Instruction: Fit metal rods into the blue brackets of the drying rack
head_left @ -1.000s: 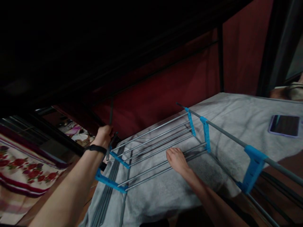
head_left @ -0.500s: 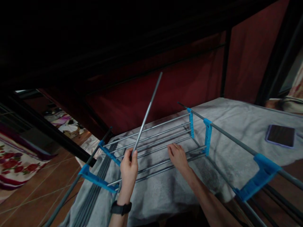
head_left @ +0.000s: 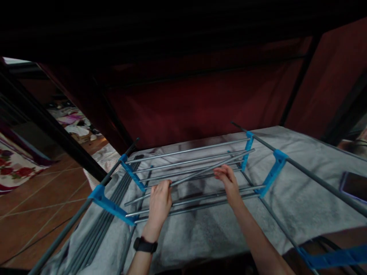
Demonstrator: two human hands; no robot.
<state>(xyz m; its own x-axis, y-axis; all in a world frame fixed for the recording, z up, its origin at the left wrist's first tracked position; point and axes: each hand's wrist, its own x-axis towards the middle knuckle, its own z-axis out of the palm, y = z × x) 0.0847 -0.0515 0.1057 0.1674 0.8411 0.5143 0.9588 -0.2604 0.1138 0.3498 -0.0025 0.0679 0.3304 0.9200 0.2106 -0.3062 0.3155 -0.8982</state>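
My left hand [head_left: 160, 198], with a dark watch on its wrist, is closed around a loose grey metal rod [head_left: 195, 177]. The rod slants across the frame, its far end up by a blue connector [head_left: 247, 152] on the right. Just under the rod is my right hand [head_left: 229, 181], fingers loosely stretched and apart; whether the fingertips touch it I cannot tell. Around both hands is a rack of parallel metal bars [head_left: 189, 152] running between blue plastic connectors, such as the left one [head_left: 111, 206]. Thicker grey side poles [head_left: 312, 179] pass through the connectors.
A grey blanket [head_left: 206, 233] lies under the rack. Several grey tubes [head_left: 97, 229] lie side by side on its left. A phone [head_left: 355, 186] rests at the right edge. Behind stands a dark red panel [head_left: 195, 107]. Tiled floor [head_left: 51, 214] shows at left.
The rod has swung down from a steep upward tilt to lie low across the rack, with my left hand turned over it. My right hand's fingers have opened nearer the rod.
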